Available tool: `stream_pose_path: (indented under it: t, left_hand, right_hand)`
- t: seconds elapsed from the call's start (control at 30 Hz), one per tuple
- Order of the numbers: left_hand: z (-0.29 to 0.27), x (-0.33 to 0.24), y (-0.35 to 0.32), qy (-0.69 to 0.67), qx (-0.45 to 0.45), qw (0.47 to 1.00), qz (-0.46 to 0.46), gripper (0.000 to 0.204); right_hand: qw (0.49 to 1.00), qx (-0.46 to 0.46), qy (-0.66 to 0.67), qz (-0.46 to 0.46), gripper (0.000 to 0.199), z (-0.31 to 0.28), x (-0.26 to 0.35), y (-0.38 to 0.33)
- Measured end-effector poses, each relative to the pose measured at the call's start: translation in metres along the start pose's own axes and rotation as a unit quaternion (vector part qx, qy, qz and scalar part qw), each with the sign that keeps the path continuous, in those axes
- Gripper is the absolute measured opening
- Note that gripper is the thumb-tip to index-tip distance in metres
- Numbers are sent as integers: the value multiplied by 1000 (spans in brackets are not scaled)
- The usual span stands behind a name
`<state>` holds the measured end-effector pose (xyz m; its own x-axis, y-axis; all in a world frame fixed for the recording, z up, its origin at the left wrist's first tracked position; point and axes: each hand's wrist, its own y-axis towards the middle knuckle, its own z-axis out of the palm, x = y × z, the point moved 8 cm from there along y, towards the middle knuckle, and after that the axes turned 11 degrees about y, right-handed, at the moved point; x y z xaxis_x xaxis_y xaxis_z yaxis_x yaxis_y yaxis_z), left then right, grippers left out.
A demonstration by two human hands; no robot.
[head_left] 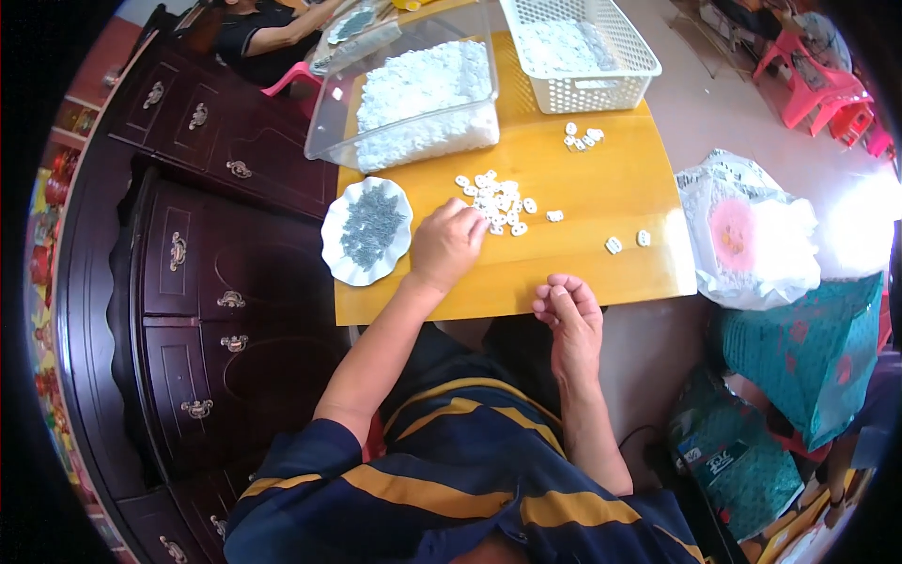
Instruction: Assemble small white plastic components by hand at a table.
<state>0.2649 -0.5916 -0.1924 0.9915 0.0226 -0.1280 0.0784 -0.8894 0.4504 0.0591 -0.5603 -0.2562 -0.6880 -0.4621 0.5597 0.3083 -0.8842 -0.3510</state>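
On the yellow wooden table, my left hand (449, 244) reaches to the near left edge of a loose pile of small white oval plastic pieces with holes (508, 201). Its fingers are bent together at the pile, and whatever they pinch is hidden. Over the table's front edge, my right hand (573, 324) is raised with the thumb pressed to curled fingers; anything between them is too small to make out. A white scalloped dish (331, 240) holding many small dark grey metal pieces (370, 226) stands left of my left hand.
Behind the pile are a clear plastic bin (331, 132) and a white perforated basket (590, 97), both holding white pieces. More white pieces (583, 138) lie at the right. Dark drawers (221, 235) flank the left; bags (752, 240) stand right. Another person (272, 38) sits far left.
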Motion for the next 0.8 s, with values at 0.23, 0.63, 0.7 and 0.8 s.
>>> stream_pose_path:
  t: [0.23, 0.63, 0.7, 0.8]
  left_hand:
    - [-12, 5, 0, -93, 15, 996, -8, 9]
    - [-325, 142, 38, 100, -213, 970, -65, 6]
    - [-367, 163, 27, 146, -229, 959, -78, 10]
    - [-403, 168, 7, 112, -208, 962, -139, 11]
  right_hand:
    - [999, -26, -26, -29, 20, -21, 5, -2]
    - [1000, -5, 12, -23, 18, -25, -3, 3]
    - [1000, 4, 18, -20, 18, -24, -4, 6]
    - [1000, 11, 13, -23, 18, -29, -4, 9]
